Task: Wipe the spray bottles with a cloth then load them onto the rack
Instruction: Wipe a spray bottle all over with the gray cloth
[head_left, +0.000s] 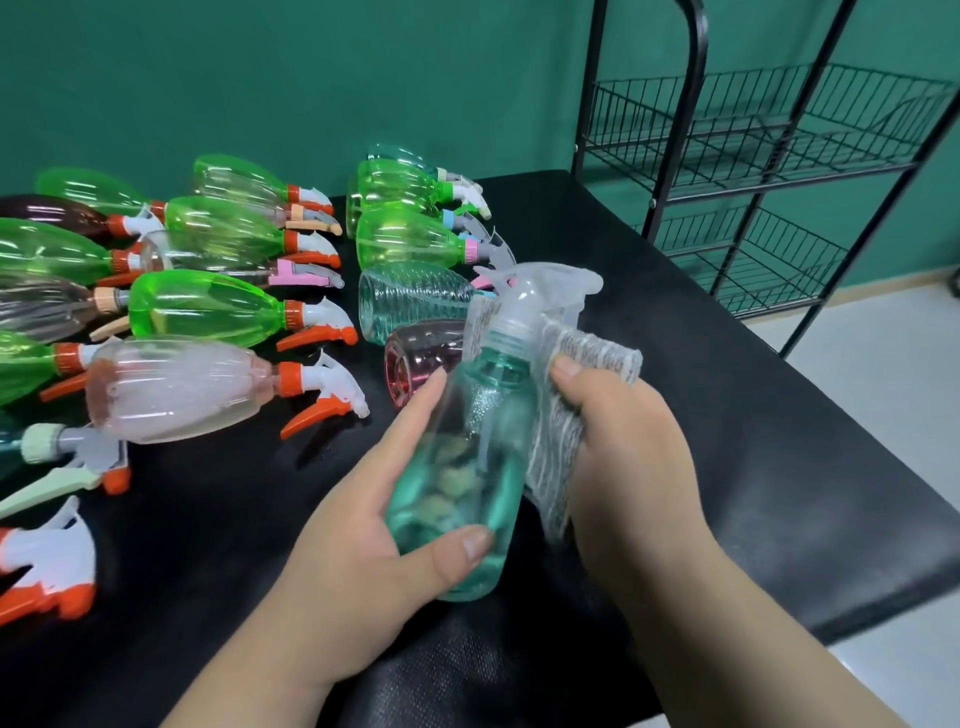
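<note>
Risk, slip: The teal spray bottle (467, 467) is judged liable to slide out of the left hand (353, 551). The plastic is smooth and is gripped only near the base, so a firm stroke of the cloth (597, 358) could lever it loose.
Risk, trigger: The clear trigger head (540, 291) is partly draped by the cloth and could be snagged or squeezed if the cloth is dragged across it.
Risk, neighbours: The pink bottle (415, 364) lies just beside the held bottle at its 10 o'clock and could be knocked and set rolling on the surface (727, 415) by a wide stroke.
Risk, loading: The rack (753, 171) stands at 1 o'clock, beyond the surface edge. A bottle set carelessly on its wire shelves could tip.
Bottle position: The bottle is held above the surface at frame centre, tilted, with the nozzle toward 12 o'clock and the base toward 6 o'clock.
Left fingers (457, 545): These are curled round the lower body, the thumb across the near face and the others seen through the plastic behind.
Right hand (623, 452): It is closed on the cloth at the bottle's 3 o'clock, with the thumb pressed on the cloth beside the bottle's shoulder.
Waiting stock: The other spray bottles (208, 312) lie on their sides from 9 to 11 o'clock.
</note>
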